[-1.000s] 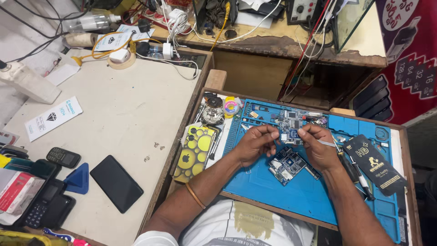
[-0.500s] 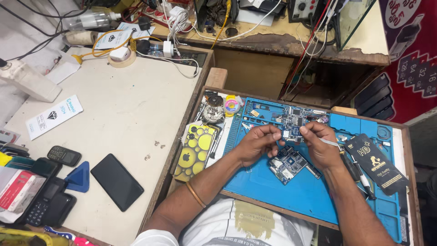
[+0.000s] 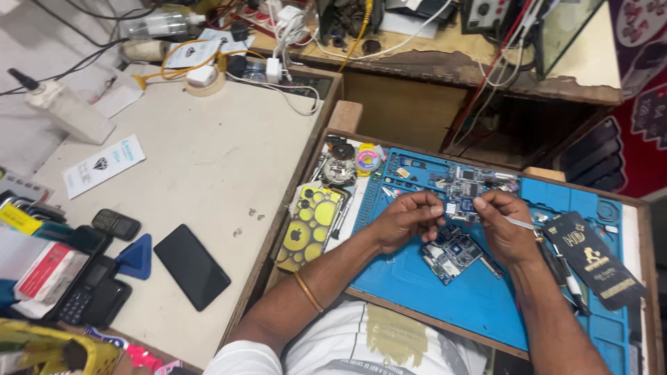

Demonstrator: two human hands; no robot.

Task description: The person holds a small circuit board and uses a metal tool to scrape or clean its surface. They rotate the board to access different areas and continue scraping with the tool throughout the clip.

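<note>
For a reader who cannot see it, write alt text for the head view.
Left hand and right hand hold a small circuit board above a blue work mat; the right also grips tweezers. A second board lies below.

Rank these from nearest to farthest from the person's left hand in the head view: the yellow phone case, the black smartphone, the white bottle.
From the left hand:
1. Yellow phone case, just to its left, at the mat's edge.
2. Black smartphone, farther left, on the white table.
3. White bottle, far upper left.
</note>
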